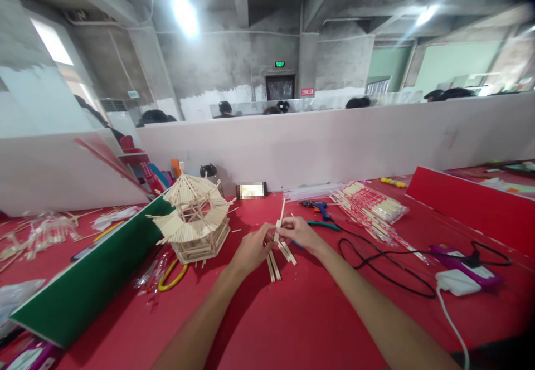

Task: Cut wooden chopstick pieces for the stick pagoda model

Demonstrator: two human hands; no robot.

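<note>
Both hands meet above the red table (pixel 292 325), fingers pinched round pale wooden sticks (pixel 277 229). My left hand (pixel 253 248) closes on their left side, and my right hand (pixel 301 233) on their right. One longer stick (pixel 283 209) points up and away between the hands. Several more sticks (pixel 273 267) lie on the table just below my fingers. Left of my left hand stands a pagoda-like model (pixel 196 219) built of sticks, with a pointed roof over a wider lower roof.
Behind the hands are a phone (pixel 251 190) and a blue glue gun (pixel 321 208). Packs of sticks (pixel 371 205), a black cable (pixel 388 258) and a white plug (pixel 457 282) lie right. A green board (pixel 96 269) stands left, a red board (pixel 472 208) right.
</note>
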